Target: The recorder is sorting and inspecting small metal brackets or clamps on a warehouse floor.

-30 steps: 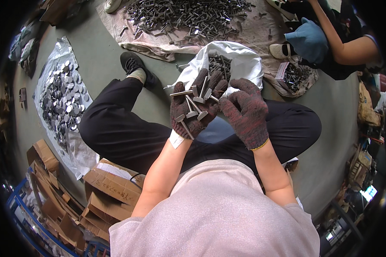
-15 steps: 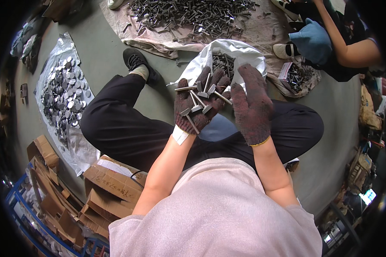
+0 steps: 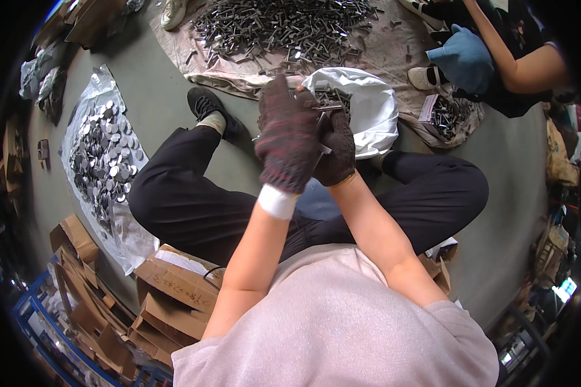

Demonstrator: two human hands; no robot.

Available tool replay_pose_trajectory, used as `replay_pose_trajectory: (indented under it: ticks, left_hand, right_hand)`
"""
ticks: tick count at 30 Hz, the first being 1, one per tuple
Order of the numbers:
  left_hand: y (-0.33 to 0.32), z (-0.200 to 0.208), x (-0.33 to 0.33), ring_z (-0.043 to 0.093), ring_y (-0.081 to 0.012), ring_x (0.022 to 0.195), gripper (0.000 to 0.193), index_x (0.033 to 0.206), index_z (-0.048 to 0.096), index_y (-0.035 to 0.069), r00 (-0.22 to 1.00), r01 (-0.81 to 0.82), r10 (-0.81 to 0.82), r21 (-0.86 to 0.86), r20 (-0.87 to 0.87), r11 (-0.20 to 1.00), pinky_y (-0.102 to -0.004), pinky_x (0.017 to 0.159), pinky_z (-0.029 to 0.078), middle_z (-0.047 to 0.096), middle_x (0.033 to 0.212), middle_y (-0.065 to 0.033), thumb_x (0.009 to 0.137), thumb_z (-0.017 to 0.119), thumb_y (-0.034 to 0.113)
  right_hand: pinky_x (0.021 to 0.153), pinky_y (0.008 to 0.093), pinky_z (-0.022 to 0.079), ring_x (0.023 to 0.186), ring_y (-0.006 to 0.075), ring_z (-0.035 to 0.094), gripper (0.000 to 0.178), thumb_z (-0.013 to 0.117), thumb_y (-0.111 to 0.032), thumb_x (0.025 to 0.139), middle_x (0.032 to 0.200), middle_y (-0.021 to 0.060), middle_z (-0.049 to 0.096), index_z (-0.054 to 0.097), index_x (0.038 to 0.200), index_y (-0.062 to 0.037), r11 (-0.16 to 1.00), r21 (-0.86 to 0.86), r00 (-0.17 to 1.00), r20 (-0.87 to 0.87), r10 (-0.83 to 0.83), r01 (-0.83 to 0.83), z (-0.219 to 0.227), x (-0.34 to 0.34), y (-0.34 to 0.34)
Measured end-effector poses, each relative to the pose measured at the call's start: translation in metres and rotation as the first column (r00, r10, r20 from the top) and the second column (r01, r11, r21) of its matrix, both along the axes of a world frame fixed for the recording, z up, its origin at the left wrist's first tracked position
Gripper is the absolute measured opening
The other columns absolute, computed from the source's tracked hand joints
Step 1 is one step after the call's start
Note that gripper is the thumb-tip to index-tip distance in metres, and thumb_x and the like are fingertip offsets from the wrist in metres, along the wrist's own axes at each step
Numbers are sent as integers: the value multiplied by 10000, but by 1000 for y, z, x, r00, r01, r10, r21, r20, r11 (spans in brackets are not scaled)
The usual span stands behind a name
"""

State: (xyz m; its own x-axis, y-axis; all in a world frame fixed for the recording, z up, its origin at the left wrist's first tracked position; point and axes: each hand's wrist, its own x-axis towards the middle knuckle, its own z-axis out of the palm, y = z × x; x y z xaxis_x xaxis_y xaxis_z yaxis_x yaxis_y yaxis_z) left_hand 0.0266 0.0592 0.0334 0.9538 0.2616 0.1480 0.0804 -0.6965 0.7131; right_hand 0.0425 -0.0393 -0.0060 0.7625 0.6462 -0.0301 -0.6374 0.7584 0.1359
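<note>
1. Fingers (image 3: 276,93) of the left hand (image 3: 286,138): extended away from the body, look pressed together; blurred, so exact spacing unconfirmed. Right hand (image 3: 337,151): fingers mostly hidden, can't tell whether they curl or pinch.

2. Loose bolts (image 3: 330,108): between the two hands, by the left rim of the white sack (image 3: 377,109). Only a few pieces show; count not readable.

3. Hold: left back-of-hand faces up, right hand sits beside and partly under it. Probably closed in like that so loose metal can't slip out sideways. Knit gloves (image 3: 281,158) likely there against hard edges.

4. Axis: upper visible shank lies roughly left-right, free end poking right toward the sack mouth; can't tell which end carries the head. Lower metal piece (image 3: 325,149) sits tilted, mostly covered; direction unclear.

5. Sack: at the near edge of the cloth (image 3: 390,48), mouth open upward, similar bolts inside at its left. Bolt pile (image 3: 284,29) further back on the cloth, shanks pointing every way.

6. Left side: flat discs (image 3: 106,148) on a plastic sheet (image 3: 130,248), heaped inside its edges, well apart from the hands.
</note>
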Motion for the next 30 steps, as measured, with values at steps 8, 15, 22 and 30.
replay_pose_trajectory:
  ticks: [8,15,22,30]
  left_hand:
    - [43,-23,-41,516,-255,1295,625,1445,469,41,900,-355,326,-922,-291,157,-410,1114,340,557,1409,-128,1029,447,507]
    - [35,-50,-54,576,-230,1179,631,1401,511,43,870,-469,132,-880,-474,-69,-385,938,432,603,1339,-133,1002,486,531]
    - [29,-71,-61,637,-254,1071,534,1290,591,64,867,-493,16,-861,-498,-122,-406,833,506,675,1214,-100,989,525,500]
    - [18,-77,-64,665,-245,936,526,1263,599,42,843,-535,-34,-832,-536,-145,-386,750,551,681,1166,-99,988,539,485]
  right_hand:
    - [1150,609,316,1405,385,391,791,670,-583,860,1521,182,414,459,1440,-89,989,-137,990,-139,26,-45,-1,-11,-25]
    - [1206,597,196,1463,402,288,819,587,-609,901,1589,203,296,392,1502,-88,990,-121,983,-175,50,-72,0,-13,-40]
    - [1192,599,227,1432,411,341,839,570,-637,901,1559,225,340,392,1496,-72,975,-212,979,-204,29,-73,-11,-15,-46]
    - [1172,593,278,1424,420,347,818,582,-626,900,1554,228,347,428,1465,-54,986,-141,977,-204,56,-86,-13,-16,-53]
